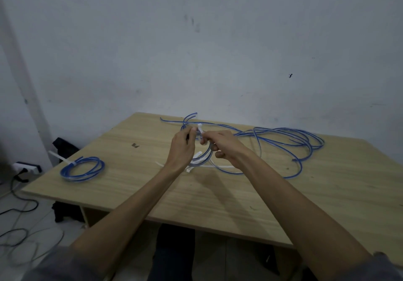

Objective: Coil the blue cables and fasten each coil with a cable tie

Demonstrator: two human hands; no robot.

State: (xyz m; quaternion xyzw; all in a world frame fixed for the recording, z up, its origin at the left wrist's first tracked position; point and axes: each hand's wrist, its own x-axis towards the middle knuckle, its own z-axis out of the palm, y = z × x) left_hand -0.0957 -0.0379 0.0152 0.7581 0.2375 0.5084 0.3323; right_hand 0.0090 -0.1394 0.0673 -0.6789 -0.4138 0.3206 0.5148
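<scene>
A finished blue coil (pixel 82 169), bound with a white tie, lies near the left edge of the wooden table (pixel 239 204). At centre, the left hand (pixel 182 147) and right hand (pixel 222 144) hold a partly wound coil (pixel 201 159) above the tabletop, fingers curled, both pinching a white cable tie (pixel 200 129) at its top. Loose blue cables (pixel 290 138) sprawl to the right.

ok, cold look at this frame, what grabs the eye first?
Both hands meet mid-table: the left hand and the right hand pinch a white cable tie around a half-made blue coil. Behind and to the right sprawls a loose tangle of blue cable. Near the table's left edge lies a finished coil, already tied.
</scene>
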